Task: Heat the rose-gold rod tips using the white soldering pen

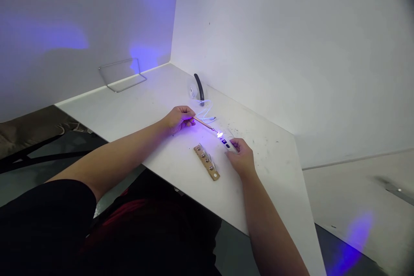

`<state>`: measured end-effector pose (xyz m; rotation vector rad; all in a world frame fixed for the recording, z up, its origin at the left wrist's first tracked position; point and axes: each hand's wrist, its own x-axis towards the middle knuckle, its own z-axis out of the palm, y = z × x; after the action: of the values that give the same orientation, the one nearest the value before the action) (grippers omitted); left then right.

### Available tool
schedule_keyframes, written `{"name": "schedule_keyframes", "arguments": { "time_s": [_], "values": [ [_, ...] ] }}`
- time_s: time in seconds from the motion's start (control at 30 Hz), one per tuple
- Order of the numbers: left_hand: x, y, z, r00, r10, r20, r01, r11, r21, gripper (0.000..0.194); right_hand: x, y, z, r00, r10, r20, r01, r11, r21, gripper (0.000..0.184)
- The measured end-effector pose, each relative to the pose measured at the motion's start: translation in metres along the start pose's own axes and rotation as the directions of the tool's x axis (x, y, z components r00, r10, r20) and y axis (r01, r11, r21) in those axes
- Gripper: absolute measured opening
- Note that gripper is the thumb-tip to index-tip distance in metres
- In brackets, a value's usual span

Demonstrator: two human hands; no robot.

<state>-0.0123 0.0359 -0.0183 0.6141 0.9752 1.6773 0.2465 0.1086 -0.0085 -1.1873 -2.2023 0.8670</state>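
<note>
My left hand (180, 120) pinches a thin wooden-looking stick (202, 123) by its rear end. The stick points right, and a small piece at its tip sits in bright violet light. My right hand (242, 155) is closed around a white handheld UV lamp (229, 145) with a small dark display. The lamp's lit head is close to the stick's tip; glare hides whether they touch. Below and between the hands lies a light-brown strip (206, 164) bearing several shiny round studs, with small clear pieces along it that look like nail tips.
Behind my hands, a white cable (207, 110) lies coiled beside a white adapter (192, 91) and a curved black handle-like object (199, 88). A bent metal wire frame (123, 75) leans at the left wall. White walls border the table (271, 207), which has dark specks at right.
</note>
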Motion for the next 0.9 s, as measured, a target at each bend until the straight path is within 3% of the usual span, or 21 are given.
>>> {"name": "schedule_keyframes", "arguments": {
  "time_s": [0.6, 0.9],
  "values": [
    [0.0008, -0.0016, -0.0027, 1.0, 0.029, 0.003, -0.029, 0.999, 0.033, 0.014, -0.0008, 0.0018, 0.0006, 1.0, 0.002, -0.012, -0.002, 0.999, 0.05, 0.032],
    [0.0004, -0.0015, -0.0025, 1.0, 0.01, 0.002, -0.01, 1.0, -0.011, 0.018, 0.0011, 0.0026, 0.0016, 0.999, 0.035, -0.016, -0.032, 0.986, 0.165, 0.031]
  ]
}}
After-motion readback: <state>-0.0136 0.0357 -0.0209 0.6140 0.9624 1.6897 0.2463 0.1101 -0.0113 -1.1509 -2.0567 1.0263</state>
